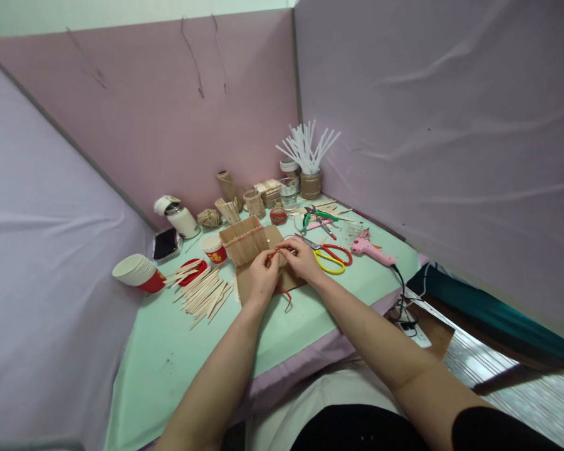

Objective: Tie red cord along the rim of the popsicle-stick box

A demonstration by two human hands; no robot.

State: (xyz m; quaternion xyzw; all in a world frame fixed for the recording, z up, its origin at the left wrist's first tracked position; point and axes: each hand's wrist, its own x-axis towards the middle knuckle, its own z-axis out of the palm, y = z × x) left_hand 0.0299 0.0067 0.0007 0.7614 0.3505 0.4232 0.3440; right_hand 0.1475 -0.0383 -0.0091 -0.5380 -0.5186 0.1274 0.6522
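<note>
My left hand and my right hand meet over a brown cardboard base, fingers pinched together on a thin red cord. A loose tail of the red cord hangs below the left hand onto the green cloth. Just behind the left hand stands a small box of wooden sticks with a red line across its upper part. Scissors with red and yellow handles lie right beside my right hand. The exact grip of the fingertips is too small to make out.
Loose wooden sticks and a stack of paper cups occupy the left. At right lie a pink glue gun with its cable and green-handled pliers. Twine, jars and a holder of white glue sticks line the back.
</note>
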